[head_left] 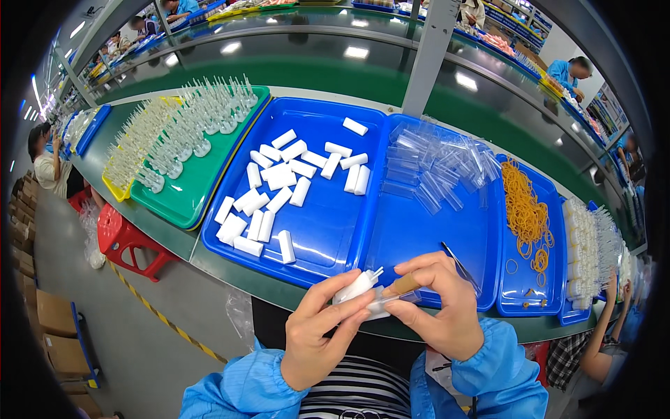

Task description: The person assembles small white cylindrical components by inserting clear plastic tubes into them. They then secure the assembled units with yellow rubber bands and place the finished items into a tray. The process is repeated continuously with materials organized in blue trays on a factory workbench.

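Just over the near edge of the trays, my left hand (pixel 324 325) grips a white plastic part (pixel 357 286) with two thin prongs sticking up. My right hand (pixel 443 297) pinches a short clear plastic tube (pixel 408 298) between thumb and fingers. A tan finger cot (pixel 405 283) covers one of its fingertips. The tube's left end meets the white part at my left fingertips; how far they overlap is hidden by the fingers. A pair of tweezers (pixel 462 269) lies in the blue tray beyond my right hand.
White blocks (pixel 281 176) lie in a left blue tray (pixel 314 262); clear tubes (pixel 436 164) fill the back of the middle one (pixel 426 237). Orange rubber bands (pixel 523 202) lie to the right. Pronged white parts (pixel 185 133) stand on a green tray (pixel 188 202). A metal post (pixel 429 59) rises behind.
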`<state>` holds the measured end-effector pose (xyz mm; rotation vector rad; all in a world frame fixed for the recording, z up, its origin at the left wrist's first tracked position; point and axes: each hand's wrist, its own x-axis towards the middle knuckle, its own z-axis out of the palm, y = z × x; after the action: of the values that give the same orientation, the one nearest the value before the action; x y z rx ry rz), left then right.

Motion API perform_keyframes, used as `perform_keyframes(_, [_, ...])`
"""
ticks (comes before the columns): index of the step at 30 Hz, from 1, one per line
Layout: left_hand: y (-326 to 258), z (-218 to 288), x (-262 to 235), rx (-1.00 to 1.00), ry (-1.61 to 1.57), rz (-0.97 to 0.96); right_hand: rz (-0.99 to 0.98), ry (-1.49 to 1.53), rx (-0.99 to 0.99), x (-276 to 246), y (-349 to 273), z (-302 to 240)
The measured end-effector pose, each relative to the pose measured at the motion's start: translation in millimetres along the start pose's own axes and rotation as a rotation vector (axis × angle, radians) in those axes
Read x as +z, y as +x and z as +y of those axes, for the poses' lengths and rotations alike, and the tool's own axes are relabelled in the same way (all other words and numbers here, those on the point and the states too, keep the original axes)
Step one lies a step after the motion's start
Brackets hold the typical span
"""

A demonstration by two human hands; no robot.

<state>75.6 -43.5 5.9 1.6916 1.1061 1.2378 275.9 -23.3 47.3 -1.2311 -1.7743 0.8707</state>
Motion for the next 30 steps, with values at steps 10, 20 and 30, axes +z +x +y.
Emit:
perform_keyframes(10, [-12.9,-7.6,-3.8,-0.035,-0.487,0.080,-0.060,0.349,0.130,-6.6,-9.3,14.5])
perform_keyframes(20, [-0.9,0.9,-1.6,-0.067,-0.563,-0.008,-0.147,0.036,-0.094,-9.0,-12.7,17.3])
perform_keyframes(30, [5.9,-5.9,-11.9,-0.144,-0.557,-0.191,-0.086,-0.017,-0.161,-20.9,-10.6,9.7])
